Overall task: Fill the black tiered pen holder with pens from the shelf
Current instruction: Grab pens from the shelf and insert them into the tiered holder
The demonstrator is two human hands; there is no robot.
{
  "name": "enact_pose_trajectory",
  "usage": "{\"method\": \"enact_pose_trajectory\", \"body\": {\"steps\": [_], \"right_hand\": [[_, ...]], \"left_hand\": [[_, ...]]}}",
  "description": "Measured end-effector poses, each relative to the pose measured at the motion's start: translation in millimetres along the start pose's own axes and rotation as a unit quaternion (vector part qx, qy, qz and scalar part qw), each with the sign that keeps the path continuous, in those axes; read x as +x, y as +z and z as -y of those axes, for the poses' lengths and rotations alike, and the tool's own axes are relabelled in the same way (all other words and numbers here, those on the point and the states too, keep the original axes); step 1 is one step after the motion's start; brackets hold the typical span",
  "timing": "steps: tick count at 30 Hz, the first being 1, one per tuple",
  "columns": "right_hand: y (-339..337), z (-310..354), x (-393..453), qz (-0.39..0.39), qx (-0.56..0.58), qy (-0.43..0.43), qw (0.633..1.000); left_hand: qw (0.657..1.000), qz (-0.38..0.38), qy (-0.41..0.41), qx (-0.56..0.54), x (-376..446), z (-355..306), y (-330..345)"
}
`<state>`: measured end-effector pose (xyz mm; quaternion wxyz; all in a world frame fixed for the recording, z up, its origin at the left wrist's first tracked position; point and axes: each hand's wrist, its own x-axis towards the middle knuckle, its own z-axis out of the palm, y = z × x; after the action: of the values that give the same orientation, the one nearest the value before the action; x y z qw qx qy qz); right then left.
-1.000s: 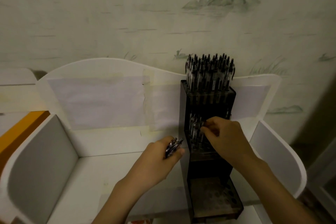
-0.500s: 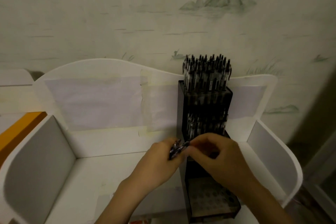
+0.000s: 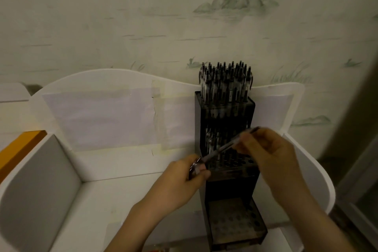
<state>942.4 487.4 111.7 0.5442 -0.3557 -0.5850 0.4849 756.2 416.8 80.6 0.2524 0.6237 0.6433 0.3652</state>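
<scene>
Right hand (image 3: 270,155) has drawn a blurred pen (image 3: 229,145) out, pinched, left hand (image 3: 184,182) fisted on half-hidden pens (image 3: 194,168).

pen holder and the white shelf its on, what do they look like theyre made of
Pen holder: likely dark smoked acrylic or similar plastic, glossy; pen barrels show faintly through its front wall, and the bottom tier looks translucent.

White shelf: looks like painted board or foam PVC sheet, matte; flat panels with smoothly cut curved edges and no grain. The dim light leaves both open.
</scene>
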Motion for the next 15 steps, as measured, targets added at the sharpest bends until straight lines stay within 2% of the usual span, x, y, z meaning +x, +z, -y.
{"method": "enact_pose_trajectory", "body": {"steps": [2,4,10,15], "right_hand": [[-9.0,9.2,9.8,-0.037,0.031,-0.023,0.999],[-14.0,12.6,16.5,-0.052,0.015,-0.060,0.997],[-10.4,-7.1,25.7,-0.045,-0.192,-0.149,0.969],[-1.9,-22.3,31.6,-0.021,-0.229,-0.162,0.960]], "left_hand": [[1.000,-0.004,0.005,0.013,-0.7,1.2,-2.4],[1.000,-0.009,0.008,0.018,-0.8,1.2,-3.8],[1.000,-0.011,0.013,0.015,0.9,-3.2,-3.4],[1.000,-0.010,0.010,0.020,1.6,-1.4,-5.2]]}}
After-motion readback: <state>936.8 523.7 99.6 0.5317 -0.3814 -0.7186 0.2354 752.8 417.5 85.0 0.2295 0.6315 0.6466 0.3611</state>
